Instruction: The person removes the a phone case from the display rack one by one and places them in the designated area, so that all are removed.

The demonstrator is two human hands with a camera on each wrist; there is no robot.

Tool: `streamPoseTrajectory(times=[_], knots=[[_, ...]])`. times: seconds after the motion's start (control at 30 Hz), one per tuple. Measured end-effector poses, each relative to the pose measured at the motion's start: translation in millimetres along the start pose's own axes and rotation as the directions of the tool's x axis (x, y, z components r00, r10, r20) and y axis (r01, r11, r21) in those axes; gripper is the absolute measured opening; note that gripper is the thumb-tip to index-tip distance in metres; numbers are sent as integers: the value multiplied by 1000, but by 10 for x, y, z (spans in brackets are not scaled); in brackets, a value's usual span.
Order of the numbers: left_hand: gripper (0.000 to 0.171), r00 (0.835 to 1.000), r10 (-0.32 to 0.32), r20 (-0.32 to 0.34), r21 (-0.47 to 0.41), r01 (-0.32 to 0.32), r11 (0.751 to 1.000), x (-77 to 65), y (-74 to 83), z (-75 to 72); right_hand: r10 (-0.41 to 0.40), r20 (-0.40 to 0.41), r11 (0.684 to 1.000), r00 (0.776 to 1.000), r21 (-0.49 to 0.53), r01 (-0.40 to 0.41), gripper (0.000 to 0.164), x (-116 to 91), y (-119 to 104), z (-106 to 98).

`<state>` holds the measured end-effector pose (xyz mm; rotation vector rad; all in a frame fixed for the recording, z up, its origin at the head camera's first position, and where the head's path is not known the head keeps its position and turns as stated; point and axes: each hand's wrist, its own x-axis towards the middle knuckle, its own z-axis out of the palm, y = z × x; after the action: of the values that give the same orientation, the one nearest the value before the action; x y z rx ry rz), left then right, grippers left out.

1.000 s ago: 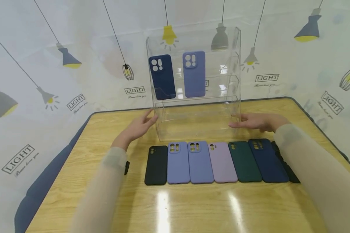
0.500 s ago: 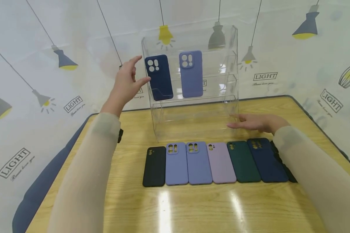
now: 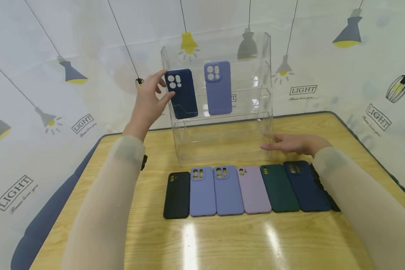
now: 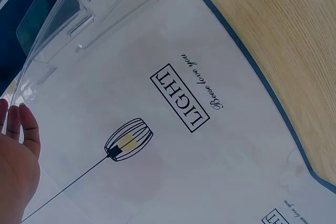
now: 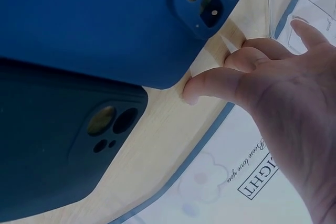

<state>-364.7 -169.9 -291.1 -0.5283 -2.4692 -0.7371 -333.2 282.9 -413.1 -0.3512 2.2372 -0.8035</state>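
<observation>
In the head view my left hand [image 3: 149, 99] is at the left edge of a navy phone case [image 3: 185, 99] standing in a clear tiered rack [image 3: 222, 148]. Its thumb and fingertip pinch the case's edge; the left wrist view shows the fingers [image 4: 29, 129] by the rack's side, with the thumb out of sight. A lavender-blue phone case [image 3: 219, 90] stands to the right in the same rack. My right hand [image 3: 295, 144] reaches to the rack's lower right side, its fingers loosely spread, holding nothing. Whether it touches the rack I cannot tell.
Before the rack a row of phone cases lies flat: black [image 3: 177, 197], two lavender-blue, pink [image 3: 254, 191], green [image 3: 281, 189] and navy [image 3: 308, 187]. My right sleeve partly covers another dark one. A patterned backdrop rises behind the wooden table [image 3: 236, 243].
My left hand has gone from the rack's lower left side up to the navy phone case and now pinches its edge. My right hand has stayed by the rack.
</observation>
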Motion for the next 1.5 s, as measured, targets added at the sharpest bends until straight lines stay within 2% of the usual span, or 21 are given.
streamPoseTrajectory(times=[0.13,0.33,0.47,0.7,0.8,0.93,1.0,1.07,1.13,1.2,1.23,1.3,1.37,1.4,1.47,1.5], knots=[[69,1000,28,-6,-12,-28,1000,-58,21,23,1,-2,1000,1000,-4,-1,100,-6,-18,-5],[72,1000,10,12,-22,-10,1000,-84,69,36,-9,8,1000,1000,18,9,101,0,-20,5],[72,1000,22,9,-47,-22,999,-86,94,9,-10,8,1000,1000,20,10,100,7,-23,9],[72,998,19,54,-93,-14,996,-65,150,-53,-13,3,1000,1000,15,12,101,38,5,0],[69,1000,1,31,-126,3,992,-63,151,-54,-10,3,1000,1000,19,10,101,41,13,1],[70,996,-63,-63,-237,47,971,-85,127,-61,-8,4,1000,1000,25,8,101,36,17,4],[71,986,-104,-129,-332,56,942,-100,114,-91,-9,3,1000,1000,24,9,101,31,17,5],[71,970,-159,-183,-462,58,885,-111,107,-140,-10,1,1000,1000,24,10,101,27,23,4],[73,953,-214,-214,-602,44,797,-134,99,-222,-10,0,1000,1000,23,10,101,26,19,3],[76,940,-269,-209,-714,42,699,-184,79,-325,-14,1,1000,1000,25,14,102,25,11,0],[77,937,-292,-195,-754,47,655,-220,64,-379,-14,3,999,1000,30,14,103,27,5,-1],[80,934,-328,-138,-804,88,588,-313,18,-485,-16,11,999,1000,37,16,103,31,-8,-6],[82,933,-357,-50,-821,165,546,-427,-50,-580,-15,22,999,1000,47,14,103,38,-16,-15],[82,931,-366,6,-814,217,539,-493,-89,-626,-8,30,999,1000,53,7,103,42,-19,-20],[81,913,-385,135,-772,341,537,-639,-189,-712,7,42,999,999,53,-10,104,49,-20,-33],[80,898,-393,198,-733,402,548,-717,-248,-748,13,47,999,999,51,-15,105,51,-20,-39]])
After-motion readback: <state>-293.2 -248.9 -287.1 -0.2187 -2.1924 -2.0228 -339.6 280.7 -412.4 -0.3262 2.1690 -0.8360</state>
